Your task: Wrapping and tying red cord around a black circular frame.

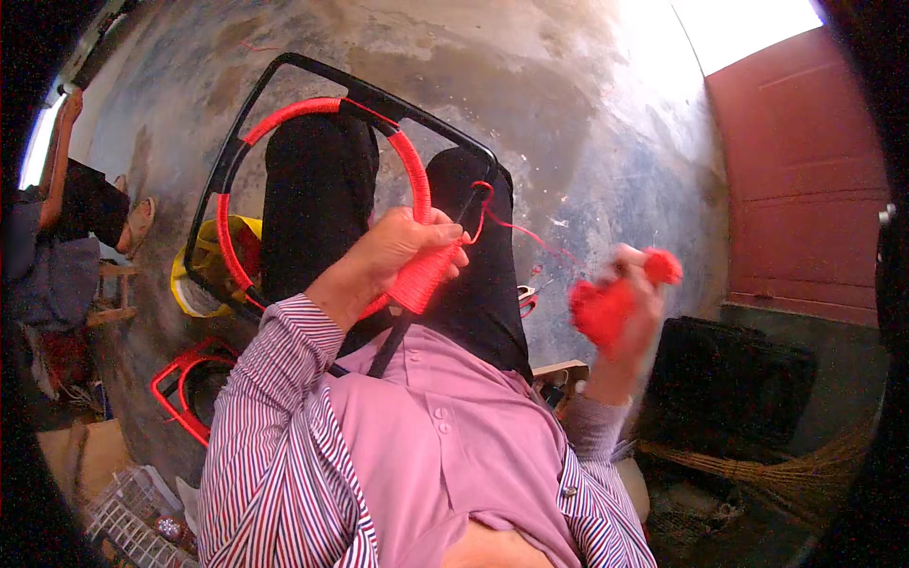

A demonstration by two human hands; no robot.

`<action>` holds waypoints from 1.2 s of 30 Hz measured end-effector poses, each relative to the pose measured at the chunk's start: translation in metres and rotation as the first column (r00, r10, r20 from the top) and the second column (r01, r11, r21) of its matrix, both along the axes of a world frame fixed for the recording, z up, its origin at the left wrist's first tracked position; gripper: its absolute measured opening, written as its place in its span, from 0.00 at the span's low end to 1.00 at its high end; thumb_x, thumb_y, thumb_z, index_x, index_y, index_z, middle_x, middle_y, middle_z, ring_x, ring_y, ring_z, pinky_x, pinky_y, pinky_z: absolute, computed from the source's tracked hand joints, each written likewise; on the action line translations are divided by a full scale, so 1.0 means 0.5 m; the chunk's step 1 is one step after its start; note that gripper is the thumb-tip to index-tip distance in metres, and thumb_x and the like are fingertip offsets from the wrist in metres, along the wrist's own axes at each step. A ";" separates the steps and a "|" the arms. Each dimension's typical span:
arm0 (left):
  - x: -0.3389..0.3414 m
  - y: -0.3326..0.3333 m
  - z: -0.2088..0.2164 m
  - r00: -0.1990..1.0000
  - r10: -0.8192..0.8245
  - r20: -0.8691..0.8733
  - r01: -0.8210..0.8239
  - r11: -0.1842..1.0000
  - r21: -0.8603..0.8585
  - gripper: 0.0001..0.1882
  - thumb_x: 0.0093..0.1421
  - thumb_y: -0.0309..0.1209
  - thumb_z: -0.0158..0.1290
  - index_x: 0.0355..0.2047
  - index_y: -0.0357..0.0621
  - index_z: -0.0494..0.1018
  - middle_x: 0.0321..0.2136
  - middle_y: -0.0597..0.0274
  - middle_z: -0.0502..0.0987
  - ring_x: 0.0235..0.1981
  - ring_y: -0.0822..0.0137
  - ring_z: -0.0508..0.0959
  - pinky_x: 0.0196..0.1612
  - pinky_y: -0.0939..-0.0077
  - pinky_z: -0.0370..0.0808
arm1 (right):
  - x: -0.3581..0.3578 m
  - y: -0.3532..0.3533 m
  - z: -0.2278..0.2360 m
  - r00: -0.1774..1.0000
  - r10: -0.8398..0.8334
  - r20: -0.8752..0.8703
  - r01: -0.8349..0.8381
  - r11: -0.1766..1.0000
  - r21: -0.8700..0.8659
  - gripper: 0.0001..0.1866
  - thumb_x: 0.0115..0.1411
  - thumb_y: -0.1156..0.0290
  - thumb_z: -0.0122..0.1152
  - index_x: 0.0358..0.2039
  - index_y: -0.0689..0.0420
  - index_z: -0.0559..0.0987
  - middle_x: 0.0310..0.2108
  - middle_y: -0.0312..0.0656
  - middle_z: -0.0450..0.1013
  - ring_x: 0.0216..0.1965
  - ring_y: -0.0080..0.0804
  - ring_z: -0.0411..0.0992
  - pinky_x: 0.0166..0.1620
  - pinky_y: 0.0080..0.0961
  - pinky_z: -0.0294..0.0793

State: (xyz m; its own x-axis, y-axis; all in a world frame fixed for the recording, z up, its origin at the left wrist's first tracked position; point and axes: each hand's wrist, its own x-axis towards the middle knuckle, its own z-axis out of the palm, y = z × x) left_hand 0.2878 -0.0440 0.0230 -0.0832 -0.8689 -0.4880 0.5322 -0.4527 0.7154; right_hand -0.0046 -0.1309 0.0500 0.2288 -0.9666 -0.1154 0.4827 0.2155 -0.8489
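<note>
A black metal frame (379,90) with rounded corners lies across my lap, tilted. Inside it is a ring (284,115) wound with red cord, with black gaps between the wound stretches. My left hand (402,246) is closed around the ring's right side, at a thick, densely wrapped red section (421,281). Out to the right, my right hand (630,317) is closed on a bundle of red cord (598,310), slightly smeared by motion. A thin red strand (535,235) runs from the bundle to a loop around the frame's right bar.
On the left are a yellow container (180,289) and another red frame (185,379). A white wire basket (133,516) stands lower left. Scissors (526,303) lie beyond my right thigh. A black case (729,379) and a straw broom (767,464) are at right. Another person (71,204) sits far left.
</note>
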 end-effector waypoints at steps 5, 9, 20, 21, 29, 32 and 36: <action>-0.009 0.011 0.022 0.998 -0.002 -0.068 0.002 1.000 0.000 0.12 0.61 0.33 0.54 0.35 0.34 0.71 0.27 0.50 0.78 0.24 0.65 0.79 0.29 0.75 0.79 | 0.188 0.036 -0.100 0.821 0.257 -0.510 -0.413 0.884 -0.219 0.09 0.55 0.80 0.58 0.37 0.61 0.74 0.30 0.38 0.74 0.27 0.20 0.71 0.31 0.21 0.71; 0.001 0.017 0.023 0.998 0.035 -0.045 -0.034 0.999 0.016 0.12 0.61 0.33 0.55 0.35 0.35 0.71 0.27 0.51 0.78 0.24 0.64 0.80 0.29 0.74 0.80 | 0.158 0.060 -0.003 0.739 0.448 -0.503 -0.557 0.826 -0.083 0.06 0.52 0.81 0.59 0.32 0.61 0.73 0.26 0.36 0.72 0.24 0.21 0.69 0.27 0.19 0.70; 0.001 -0.025 0.026 0.997 0.066 -0.039 -0.067 0.997 -0.041 0.07 0.57 0.30 0.53 0.27 0.40 0.69 0.20 0.54 0.74 0.19 0.63 0.77 0.23 0.69 0.76 | 0.000 0.005 -0.056 0.953 0.223 -0.203 -0.218 0.975 0.051 0.13 0.51 0.78 0.56 0.38 0.58 0.69 0.29 0.36 0.68 0.26 0.23 0.68 0.27 0.23 0.69; 0.006 -0.017 0.019 0.996 0.061 -0.059 -0.065 0.996 -0.067 0.07 0.56 0.30 0.52 0.26 0.41 0.68 0.20 0.54 0.75 0.19 0.62 0.76 0.23 0.68 0.75 | 0.007 -0.023 -0.053 0.945 0.074 -0.319 -0.034 0.991 0.130 0.15 0.52 0.76 0.55 0.42 0.58 0.69 0.31 0.36 0.68 0.27 0.24 0.68 0.27 0.23 0.69; 0.007 -0.058 0.049 0.997 0.065 0.048 -0.066 0.998 0.016 0.07 0.57 0.32 0.53 0.30 0.43 0.69 0.23 0.55 0.77 0.20 0.63 0.78 0.26 0.70 0.79 | 0.184 -0.058 -0.068 0.515 0.446 -0.733 -0.837 0.447 -0.316 0.24 0.55 0.70 0.56 0.53 0.58 0.72 0.41 0.48 0.75 0.43 0.36 0.74 0.48 0.29 0.71; -0.010 -0.066 0.083 0.998 0.040 0.058 -0.044 0.998 0.054 0.06 0.58 0.30 0.53 0.33 0.41 0.69 0.22 0.53 0.77 0.21 0.63 0.79 0.26 0.70 0.79 | 0.238 -0.091 -0.030 0.407 0.385 -0.828 -0.806 0.579 -0.127 0.30 0.54 0.72 0.58 0.59 0.56 0.66 0.39 0.51 0.75 0.43 0.34 0.74 0.48 0.27 0.71; -0.005 -0.070 0.046 0.994 0.103 0.033 -0.105 0.994 0.043 0.08 0.57 0.27 0.54 0.36 0.39 0.70 0.26 0.53 0.77 0.23 0.61 0.80 0.27 0.68 0.80 | 0.267 -0.119 0.012 0.768 0.585 -0.260 -0.635 0.749 -0.190 0.44 0.45 0.79 0.49 0.67 0.53 0.53 0.51 0.43 0.69 0.49 0.26 0.68 0.54 0.24 0.66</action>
State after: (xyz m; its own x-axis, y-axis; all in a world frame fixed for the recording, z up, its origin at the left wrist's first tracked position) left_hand 0.2852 -0.0791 0.0463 0.0221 -0.8493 -0.5275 0.5562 -0.4280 0.7124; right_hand 0.1290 -0.1905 0.0560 0.7795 -0.6263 0.0149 0.1631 0.1800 -0.9701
